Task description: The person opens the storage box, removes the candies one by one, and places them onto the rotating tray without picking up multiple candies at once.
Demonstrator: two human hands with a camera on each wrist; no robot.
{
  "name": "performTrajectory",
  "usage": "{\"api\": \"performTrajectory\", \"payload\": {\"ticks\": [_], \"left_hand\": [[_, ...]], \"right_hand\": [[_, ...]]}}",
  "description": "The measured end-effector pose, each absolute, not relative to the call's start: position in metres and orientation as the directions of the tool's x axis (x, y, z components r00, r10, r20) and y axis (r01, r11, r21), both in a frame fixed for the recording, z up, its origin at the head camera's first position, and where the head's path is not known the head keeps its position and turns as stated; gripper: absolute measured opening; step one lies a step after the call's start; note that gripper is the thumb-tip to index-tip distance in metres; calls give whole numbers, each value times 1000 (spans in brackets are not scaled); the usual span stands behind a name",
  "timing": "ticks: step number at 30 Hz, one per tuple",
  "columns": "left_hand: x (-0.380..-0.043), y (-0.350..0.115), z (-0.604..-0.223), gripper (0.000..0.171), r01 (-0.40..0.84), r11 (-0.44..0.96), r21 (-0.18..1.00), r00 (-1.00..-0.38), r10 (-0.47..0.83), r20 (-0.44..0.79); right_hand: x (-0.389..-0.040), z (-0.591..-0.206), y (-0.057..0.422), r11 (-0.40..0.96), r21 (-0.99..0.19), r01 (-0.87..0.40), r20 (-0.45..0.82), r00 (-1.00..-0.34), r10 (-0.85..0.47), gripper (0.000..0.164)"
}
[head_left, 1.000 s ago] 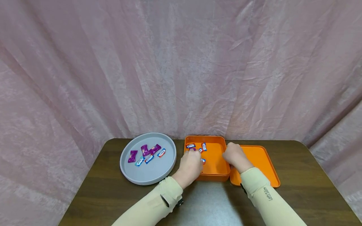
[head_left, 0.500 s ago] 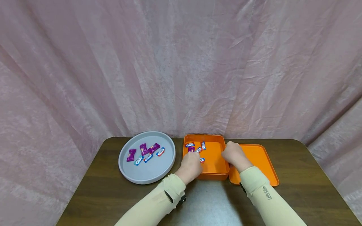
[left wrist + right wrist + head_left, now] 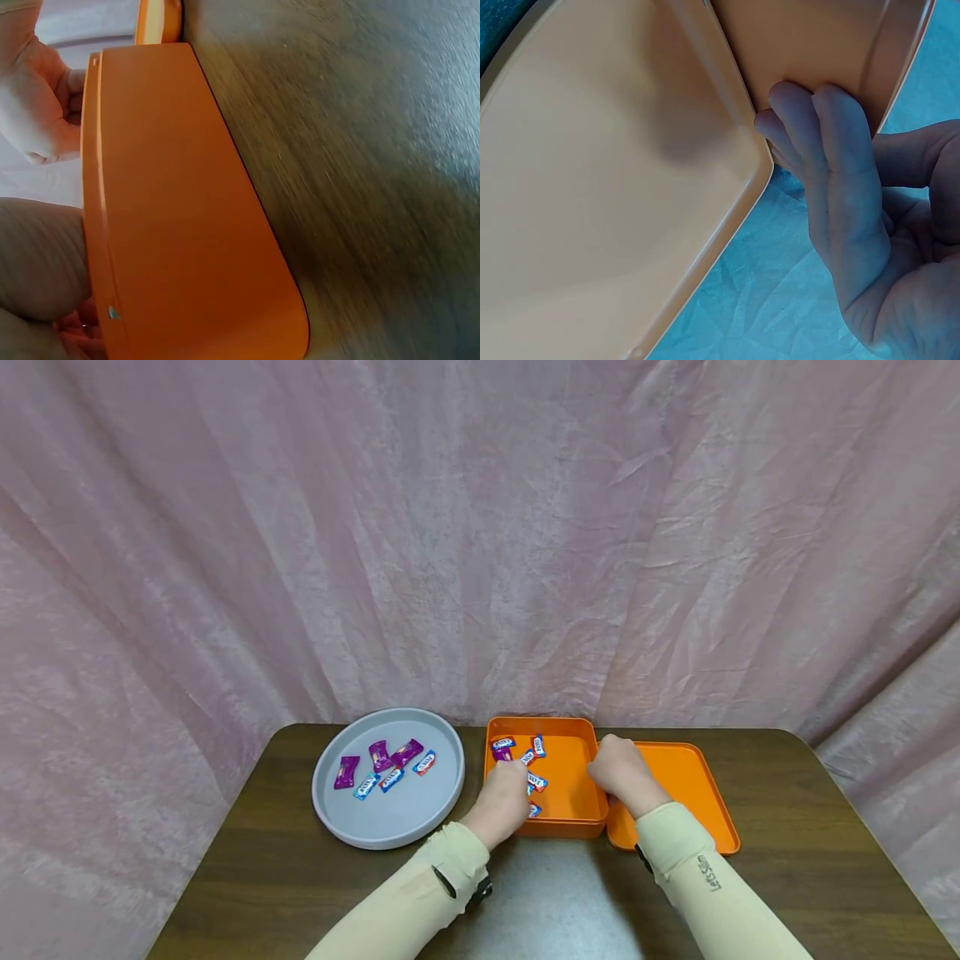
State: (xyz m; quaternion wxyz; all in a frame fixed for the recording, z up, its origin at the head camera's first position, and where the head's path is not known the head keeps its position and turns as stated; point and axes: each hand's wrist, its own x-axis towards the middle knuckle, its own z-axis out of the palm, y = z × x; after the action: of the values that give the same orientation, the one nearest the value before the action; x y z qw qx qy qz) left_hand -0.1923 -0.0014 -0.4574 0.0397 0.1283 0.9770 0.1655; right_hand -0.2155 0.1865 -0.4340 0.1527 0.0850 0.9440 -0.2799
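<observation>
In the lower centre of the head view, the left hand [image 3: 501, 800] reaches over the left side of the orange box [image 3: 572, 781]; its fingers are hidden from above, and the left wrist view shows only a sliver of them behind the wall at lower left, so I cannot tell whether they grasp a sweet or have let go; the right hand [image 3: 626, 772], right of centre, grips the box's right wall, its fingers laid along the outside and its thumb going to the inner side; blue-and-white sweets [image 3: 539, 745] lie in the left half of the box, a purple sweet [image 3: 502, 755] among them just beyond the left hand; further wrapped sweets [image 3: 346, 772] lie on the round grey tray [image 3: 397, 817] at lower left, and a shallow orange tray [image 3: 686, 793] sits just beside the box at lower right; to work neatly, the left hand would best use its fingertips from above, one wrapper at a time, since the sweets lie close together; a light pinch across the middle should suit such wrappers, which probably slide easily; its wrist should clear the near left rim, lest it drag the box; the right hand does best to brace the wall evenly, without pulling towards the shallow orange tray
</observation>
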Motion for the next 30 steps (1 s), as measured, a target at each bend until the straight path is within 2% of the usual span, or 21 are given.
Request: {"api": "performTrajectory", "payload": {"ticks": [7, 17, 24, 30], "left_hand": [[-194, -4, -462, 20, 239, 923, 301, -969, 246, 15], [-194, -4, -464, 30, 235, 935, 263, -969, 248, -16], [-192, -4, -462, 23, 215, 925, 313, -972, 233, -22], [-192, -2, -461, 22, 247, 940, 235, -968, 249, 22]], "right_hand": [[-215, -433, 185, 823, -510, 249, -331, -940, 80, 25], [-215, -433, 186, 825, -508, 249, -326, -942, 84, 24], [-212, -432, 186, 816, -521, 252, -335, -939, 76, 21], [-213, -433, 186, 817, -515, 258, -330, -940, 88, 23]]}}
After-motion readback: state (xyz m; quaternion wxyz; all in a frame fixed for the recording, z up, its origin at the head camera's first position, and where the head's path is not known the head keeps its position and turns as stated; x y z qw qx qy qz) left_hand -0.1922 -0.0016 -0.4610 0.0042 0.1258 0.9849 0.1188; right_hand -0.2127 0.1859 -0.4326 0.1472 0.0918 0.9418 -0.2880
